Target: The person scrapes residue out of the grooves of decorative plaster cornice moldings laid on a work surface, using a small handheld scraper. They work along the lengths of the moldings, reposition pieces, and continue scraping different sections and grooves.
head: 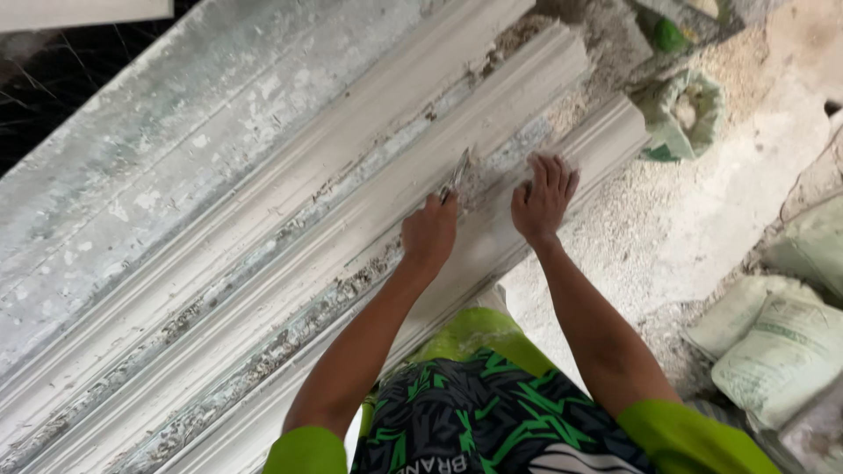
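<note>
Gripping a thin metal scraper (456, 175), left hand (428, 233) works the white plaster moulding (290, 263); right hand (543, 198), open w/ fingers spread flat, apparently steadies it.

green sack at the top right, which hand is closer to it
Right. The right hand lies flat on the white moulding, just down-left of the green sack. The left hand, gripping a metal scraper, is farther left.

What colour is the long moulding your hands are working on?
White, with grey crusty residue in its grooves; the moulding shows best in the head view.
</note>
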Motion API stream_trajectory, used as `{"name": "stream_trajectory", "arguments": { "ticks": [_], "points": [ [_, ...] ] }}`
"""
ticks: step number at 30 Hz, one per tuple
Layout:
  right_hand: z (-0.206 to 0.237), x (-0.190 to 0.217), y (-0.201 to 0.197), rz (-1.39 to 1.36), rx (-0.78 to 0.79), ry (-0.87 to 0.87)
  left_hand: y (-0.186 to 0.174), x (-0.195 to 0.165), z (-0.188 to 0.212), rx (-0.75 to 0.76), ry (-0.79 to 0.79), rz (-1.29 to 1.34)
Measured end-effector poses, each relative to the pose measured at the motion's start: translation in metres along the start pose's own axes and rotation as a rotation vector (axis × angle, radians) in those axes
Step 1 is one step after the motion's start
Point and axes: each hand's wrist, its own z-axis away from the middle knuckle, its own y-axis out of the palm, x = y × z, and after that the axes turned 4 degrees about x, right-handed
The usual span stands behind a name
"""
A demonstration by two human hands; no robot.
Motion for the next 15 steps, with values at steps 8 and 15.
{"name": "stream_trajectory", "arguments": {
  "ticks": [8, 15],
  "points": [
    [0.000, 0.002, 0.000, -0.010, -0.021, 0.018, -0.002, -0.009, -0.010, 0.135, -0.121, 0.125],
    [0.001, 0.001, 0.001, 0.007, -0.031, -0.010, -0.007, -0.017, -0.017, 0.076, -0.047, 0.097]
  ]
}}
